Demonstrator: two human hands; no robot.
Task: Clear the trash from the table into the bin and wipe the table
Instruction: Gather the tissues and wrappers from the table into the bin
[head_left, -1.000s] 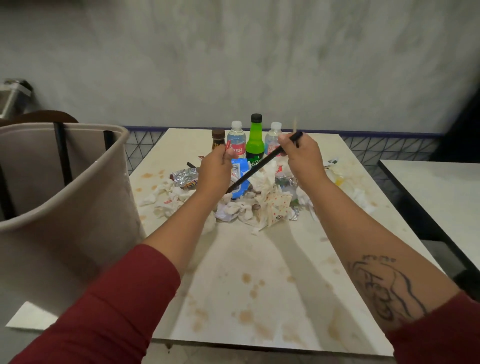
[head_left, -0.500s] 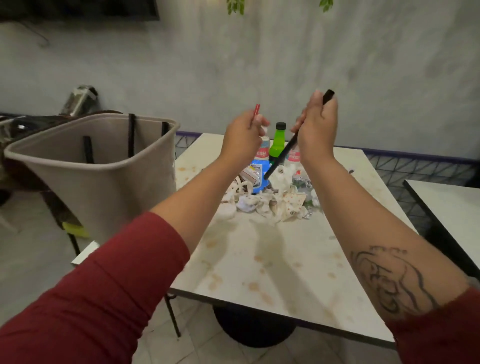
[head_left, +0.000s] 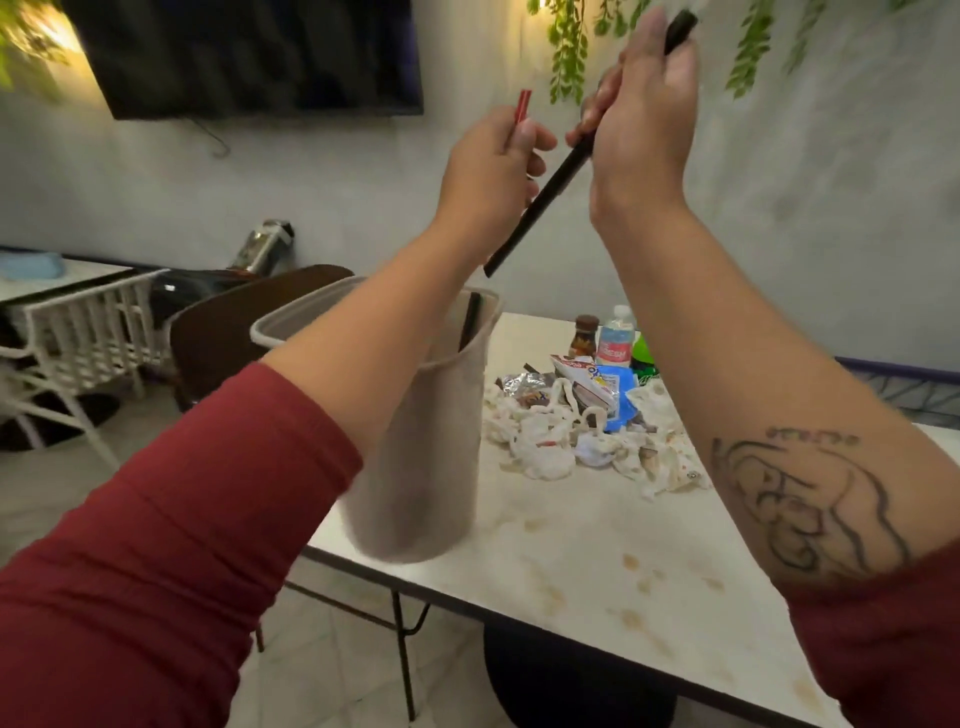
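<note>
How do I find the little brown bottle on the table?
Find the stained white table and the pile of crumpled paper on it. Behind the pile, on the side nearest the bin, stands the brown bottle. It is dark with a dark cap, while the water bottle beside it is clear with a white cap.

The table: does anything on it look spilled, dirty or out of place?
Yes. Brown stains spot the table toward its near edge, like dried spills. A heap of crumpled tissues and wrappers lies in the middle, in front of the upright bottles.
</note>
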